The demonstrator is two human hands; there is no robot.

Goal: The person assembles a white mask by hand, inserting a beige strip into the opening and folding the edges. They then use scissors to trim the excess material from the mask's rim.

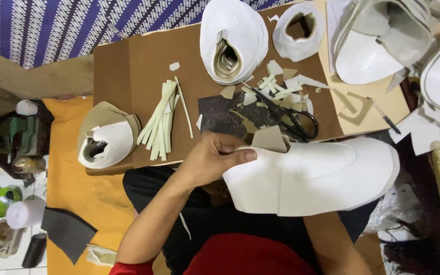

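A white shoe upper [311,175] is held over the lap, just below the black scissors [289,114] on the brown tabletop [128,71]. The left hand [212,158] is closed in a pinching grip on its upper left edge. The right hand is hidden beneath the upper, so its grip cannot be told.

Shoe upper [322,175] smooth matt white leather-like; board [148,61] matt brown cardboard.
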